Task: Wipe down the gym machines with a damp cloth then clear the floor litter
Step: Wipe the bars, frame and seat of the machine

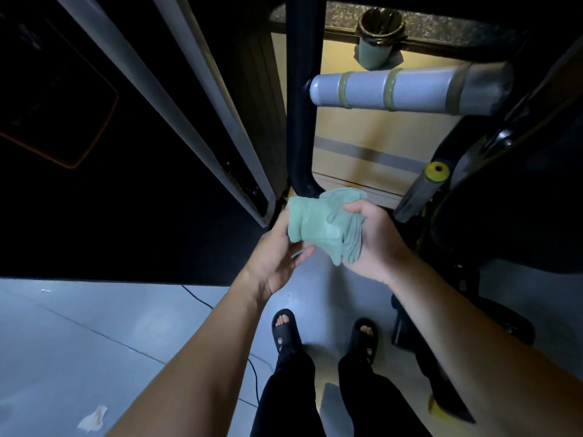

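Observation:
A bunched green cloth point(318, 223) is held between both hands at the centre of the head view. My right hand point(373, 238) grips its right side with fingers curled over the top. My left hand point(277, 250) holds the left side, thumb under the cloth and fingers behind it. Just beyond the cloth stands the black upright tube point(301, 99) of a gym machine, with a grey padded roller point(407, 89) to the right. A crumpled white scrap of litter point(93, 419) lies on the grey floor at the bottom left.
A treadmill deck with a grey side rail point(176, 99) fills the left. A lined bin point(381, 33) stands by the far wall. A yellow-capped handle point(435, 173) and black machine frame crowd the right. A black cable point(202, 299) runs over the floor near my sandalled feet.

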